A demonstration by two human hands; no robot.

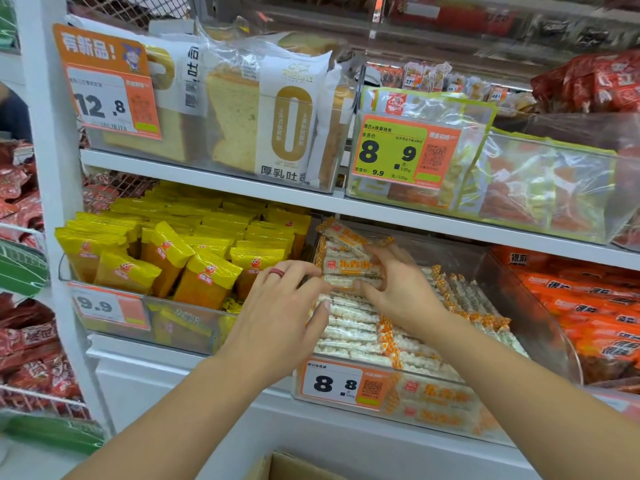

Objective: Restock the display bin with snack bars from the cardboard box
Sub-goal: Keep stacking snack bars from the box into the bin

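Observation:
A clear plastic display bin (519, 292) on the lower shelf holds several white-and-orange snack bars (349, 327) laid in rows. Both hands reach into it. My left hand (277, 317), wearing a red ring, rests on the left side of the bars with its fingers touching a small stack. My right hand (398, 289) grips that same stack of snack bars (349, 268) from the right, holding it just above the rows. A corner of the cardboard box (287, 465) shows at the bottom edge, below the shelf.
Yellow snack packs (180, 258) fill the bin to the left, orange packs (595, 306) the bin to the right. An 8.8 price tag (332, 382) hangs on the bin front. Bread (263, 109) and a 8.9 bin (485, 181) sit on the shelf above, close overhead.

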